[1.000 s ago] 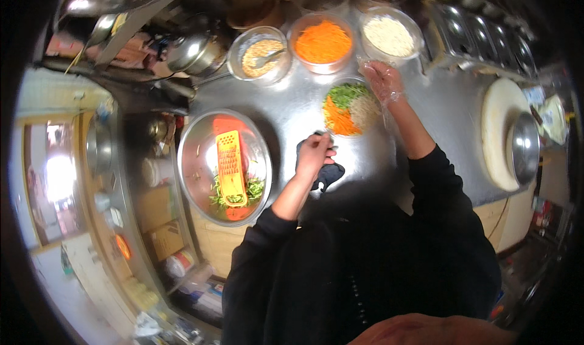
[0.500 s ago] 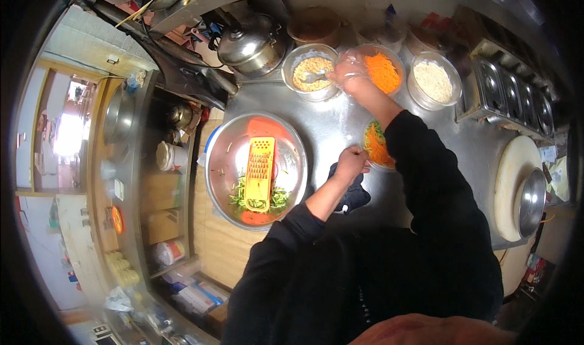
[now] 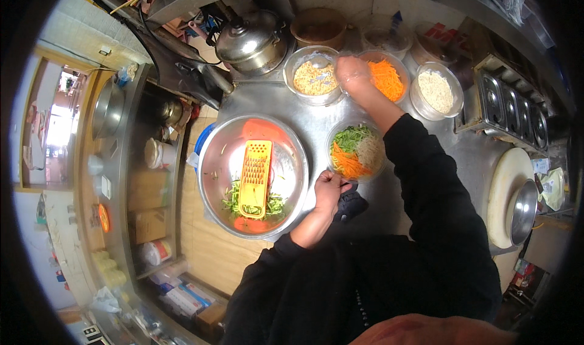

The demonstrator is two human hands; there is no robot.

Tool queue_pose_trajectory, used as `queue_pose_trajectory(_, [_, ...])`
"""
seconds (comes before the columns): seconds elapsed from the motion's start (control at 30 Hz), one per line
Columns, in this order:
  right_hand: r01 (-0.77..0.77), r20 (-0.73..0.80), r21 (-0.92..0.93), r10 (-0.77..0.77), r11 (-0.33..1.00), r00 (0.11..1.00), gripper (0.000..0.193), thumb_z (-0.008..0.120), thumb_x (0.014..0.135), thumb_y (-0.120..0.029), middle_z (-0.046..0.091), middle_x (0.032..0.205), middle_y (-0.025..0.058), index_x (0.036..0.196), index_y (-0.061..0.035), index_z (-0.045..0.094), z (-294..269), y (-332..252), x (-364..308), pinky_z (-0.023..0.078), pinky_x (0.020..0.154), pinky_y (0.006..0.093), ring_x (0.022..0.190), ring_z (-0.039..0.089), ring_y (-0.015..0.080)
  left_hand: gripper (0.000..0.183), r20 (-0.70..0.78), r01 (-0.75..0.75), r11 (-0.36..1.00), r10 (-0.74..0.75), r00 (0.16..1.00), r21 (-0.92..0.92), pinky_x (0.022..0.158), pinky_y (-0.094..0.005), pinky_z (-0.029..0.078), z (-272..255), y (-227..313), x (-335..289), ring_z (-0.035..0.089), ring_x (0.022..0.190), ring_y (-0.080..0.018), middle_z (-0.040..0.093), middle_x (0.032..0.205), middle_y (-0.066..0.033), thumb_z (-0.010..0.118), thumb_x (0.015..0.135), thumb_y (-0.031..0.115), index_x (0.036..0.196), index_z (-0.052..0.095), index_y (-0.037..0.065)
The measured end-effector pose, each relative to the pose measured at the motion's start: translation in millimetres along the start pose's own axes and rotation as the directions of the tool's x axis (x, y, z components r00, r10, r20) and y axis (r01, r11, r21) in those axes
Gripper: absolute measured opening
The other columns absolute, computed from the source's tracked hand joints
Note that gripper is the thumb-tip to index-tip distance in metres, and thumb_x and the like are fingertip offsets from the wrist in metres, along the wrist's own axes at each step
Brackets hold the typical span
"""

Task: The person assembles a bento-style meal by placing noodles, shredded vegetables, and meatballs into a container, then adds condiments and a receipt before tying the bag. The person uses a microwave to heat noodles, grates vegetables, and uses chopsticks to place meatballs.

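My right hand (image 3: 353,72), in a clear plastic glove, is closed around a spoon (image 3: 319,62) at the right rim of a tub of tan chopped bits (image 3: 315,79); much of the handle is hidden. Pinched fingers of my left hand (image 3: 328,191) hold the near rim of a clear bowl (image 3: 358,151) with leafy greens, orange shreds and pale thin strands. Below that bowl lies a dark cloth-like item (image 3: 351,207). To the left, a large steel basin (image 3: 208,193) holds a yellow grater (image 3: 255,177) resting on green shreds (image 3: 277,205).
A tub of orange shreds (image 3: 387,80) and a tub of pale flakes (image 3: 433,92) stand to the right. Behind sits a lidded pot (image 3: 250,41). Lidded metal containers (image 3: 511,98), a round pale board (image 3: 505,174) and a steel bowl (image 3: 524,205) are at far right.
The bowl has come left with my left hand, out from beside my right arm, so its greens and pale strands now show. My right hand stays at the chopped bits; the spoon has shifted farther back.
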State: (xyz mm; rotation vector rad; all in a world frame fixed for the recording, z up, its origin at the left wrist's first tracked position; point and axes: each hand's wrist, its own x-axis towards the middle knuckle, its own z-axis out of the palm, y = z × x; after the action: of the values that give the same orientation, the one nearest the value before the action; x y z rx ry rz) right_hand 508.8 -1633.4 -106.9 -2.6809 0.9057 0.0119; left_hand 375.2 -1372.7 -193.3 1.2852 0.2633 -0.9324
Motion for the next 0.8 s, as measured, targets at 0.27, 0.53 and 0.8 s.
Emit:
queue_pose_trajectory(0.27, [-0.061,0.033,0.193,0.056,0.979,0.998,0.033,0.051,0.084,-0.026,0.064,0.107,0.02,0.101,-0.0044,0.069,36,-7,22,0.048,0.09,0.039,0.103,0.061,0.0346,0.013,-0.023,-0.02,1.0,0.02,1.0,-0.014,0.064,-0.03,0.059,0,8,4,0.06,0.067,-0.0167,0.056,0.078,-0.009,0.05,0.095,0.007,0.083,0.047,0.003])
queue_pose_trajectory(0.53, [-0.025,-0.001,0.275,0.027,0.961,1.0,0.036,0.056,0.079,-0.03,0.064,0.108,0.0183,0.1,-0.0053,0.069,36,40,28,0.047,0.091,0.0369,0.106,0.06,0.0328,0.011,-0.025,-0.019,1.0,0.019,1.0,-0.015,0.061,-0.0283,0.059,0,6,5,0.059,0.065,-0.0159,0.055,0.077,-0.0082,0.051,0.094,0.006,0.084,0.047,0.003])
queue_pose_trajectory(0.8, [-0.019,0.022,0.748,0.004,0.663,1.0,0.022,0.06,0.078,-0.021,0.066,0.077,0.011,0.084,-0.0017,0.068,12,71,-29,0.049,0.07,0.0341,0.073,0.061,0.0247,0.008,-0.03,-0.009,1.0,0.01,1.0,0.019,0.063,-0.0284,0.059,1,14,0,0.061,0.067,-0.0171,0.057,0.081,-0.0086,0.049,0.093,0.005,0.086,0.048,0.003])
